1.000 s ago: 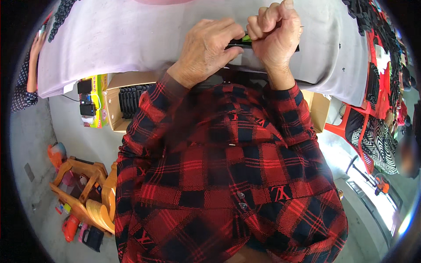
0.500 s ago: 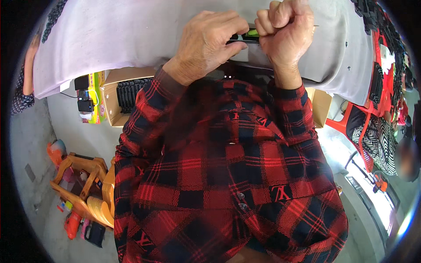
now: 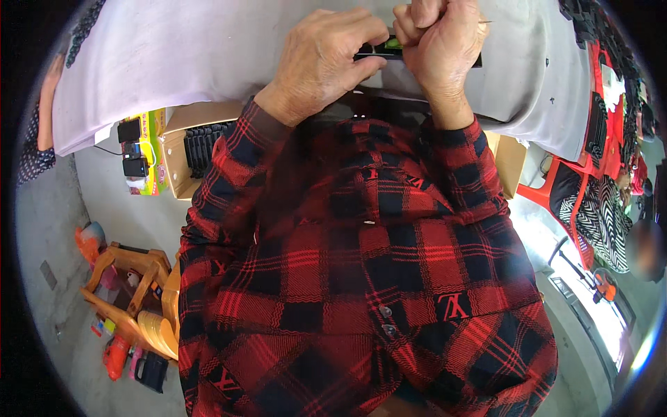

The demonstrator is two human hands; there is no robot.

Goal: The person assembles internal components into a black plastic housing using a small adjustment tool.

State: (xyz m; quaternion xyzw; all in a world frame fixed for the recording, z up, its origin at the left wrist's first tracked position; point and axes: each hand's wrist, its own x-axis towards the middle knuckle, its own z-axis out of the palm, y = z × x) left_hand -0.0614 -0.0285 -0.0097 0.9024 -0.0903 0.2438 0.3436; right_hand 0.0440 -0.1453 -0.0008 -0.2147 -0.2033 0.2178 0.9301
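Over the pale cloth on the table, my left hand (image 3: 323, 62) curls its thumb and fingers around the near end of a narrow black strip-like piece (image 3: 381, 53). A small bright green part (image 3: 393, 43) shows on that piece, between my two hands. My right hand (image 3: 445, 55) is closed in a fist right beside the green part. Out of the fist, on its far right side, sticks a thin pointed sliver (image 3: 486, 21); the rest of it is hidden by the fingers. The black piece's other end (image 3: 478, 60) comes out past my right hand.
A cardboard box (image 3: 182, 167) with stacked black parts stands under the table edge at left; another carton (image 3: 511, 167) is at right. A red chair (image 3: 538, 194) with patterned cloth stands further right. A wooden child seat (image 3: 125, 306) and toys lie lower left. Another person's arm (image 3: 48, 104) shows far left.
Both hands have shifted slightly left, my right hand a bit more. More of the black piece now shows beyond my right hand. Both hands keep their closed grip.
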